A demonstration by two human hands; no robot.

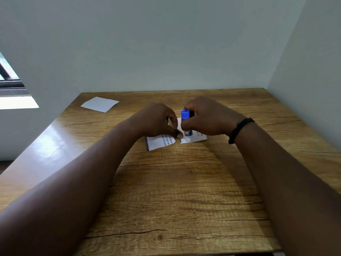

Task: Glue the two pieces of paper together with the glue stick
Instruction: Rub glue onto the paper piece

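Two bare forearms run in from the bottom corners, cut off by the frame edges, and meet over a wooden table.

Taking the printed paper as the landmark: it lies flat on the table near the middle, with a torn, curved right edge and a dark strip along its left edge. Blue lines of print run sideways across it; only fragments can be read, such as "and", the rest being too small or covered.

The left hand rests on top of this paper, fingers curled downward and thumb tip pressing its right edge against the table; how the other fingers lie beneath the palm is hidden.

Just right of the paper, touching or nearly touching it, lies a second printed piece, mostly covered by the right hand. That hand wraps its fingers and thumb round a glue stick, held nearly upright with its blue end up and its whitish lower end down on the second piece by the seam. The stick's label shows red and blue marks that cannot be read. A black band circles the right wrist.

Well beyond and left of the landmark paper, a blank pale sheet lies by itself near the table's far left corner.
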